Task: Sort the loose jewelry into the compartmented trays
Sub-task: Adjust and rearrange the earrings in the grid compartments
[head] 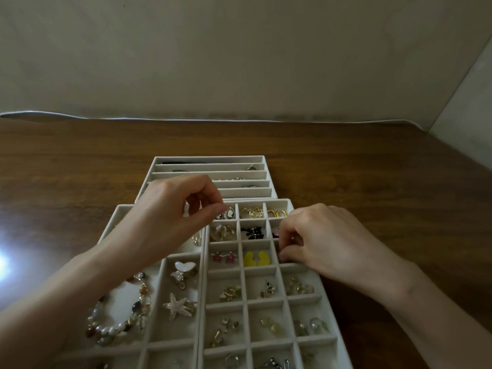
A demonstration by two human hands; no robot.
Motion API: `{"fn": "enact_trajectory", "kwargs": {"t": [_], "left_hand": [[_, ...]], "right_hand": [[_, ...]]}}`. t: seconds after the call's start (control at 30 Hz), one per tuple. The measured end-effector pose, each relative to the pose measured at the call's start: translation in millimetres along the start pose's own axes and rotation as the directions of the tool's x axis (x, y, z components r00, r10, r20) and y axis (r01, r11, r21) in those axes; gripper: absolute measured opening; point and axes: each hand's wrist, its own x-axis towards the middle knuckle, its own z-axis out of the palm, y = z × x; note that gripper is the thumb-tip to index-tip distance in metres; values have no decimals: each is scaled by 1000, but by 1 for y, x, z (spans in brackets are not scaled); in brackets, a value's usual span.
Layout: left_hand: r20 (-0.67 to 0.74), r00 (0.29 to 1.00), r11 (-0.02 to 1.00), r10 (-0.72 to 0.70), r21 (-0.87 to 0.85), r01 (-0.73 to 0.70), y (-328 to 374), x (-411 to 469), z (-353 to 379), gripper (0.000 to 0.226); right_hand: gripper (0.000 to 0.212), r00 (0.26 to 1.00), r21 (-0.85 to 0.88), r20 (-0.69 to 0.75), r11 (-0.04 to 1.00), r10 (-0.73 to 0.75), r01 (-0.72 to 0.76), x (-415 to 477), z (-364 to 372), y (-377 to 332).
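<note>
A cream grid tray (203, 294) with small cells holds pairs of earrings: cameos (229, 212), gold pieces (254, 212), black ones (253, 233), pink flowers (225, 257) and yellow ones (256, 259). My left hand (170, 214) hovers over the tray's far left corner with curled fingers and its thumb tip by the cameos. My right hand (322, 241) reaches into the right column, its curled fingertips and thumb inside a cell. What either hand pinches is hidden. A wider-celled tray (159, 278) on the left holds a bead bracelet (119, 312) and a starfish brooch (177, 306).
A third tray (213, 167) with long slots lies behind the other two, holding chains. All of them rest on a brown wooden table (372, 177) set against a pale wall. A bright glare (4, 259) marks the table's left edge.
</note>
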Motion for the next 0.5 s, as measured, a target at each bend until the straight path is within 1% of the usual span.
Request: {"fn": "enact_trajectory", "kwargs": {"t": [0.13,0.2,0.37,0.5], "left_hand": [[-18,1000,1000,-23,4,23,0,1,0,12],[-18,1000,1000,-22,3,22,0,0,0,18],[-16,1000,1000,-17,15,17,0,1,2,21],[-2,1000,1000,-12,20,12,-1,0,2,20]], "right_hand": [[14,999,-33,-44,999,-6,5,-3,1,-4],[10,998,-29,-44,999,-36,35,-4,-1,-5],[23,997,10,35,998,-62,62,-4,-5,3],[28,996,46,54,996,-74,71,-2,-6,8]]}}
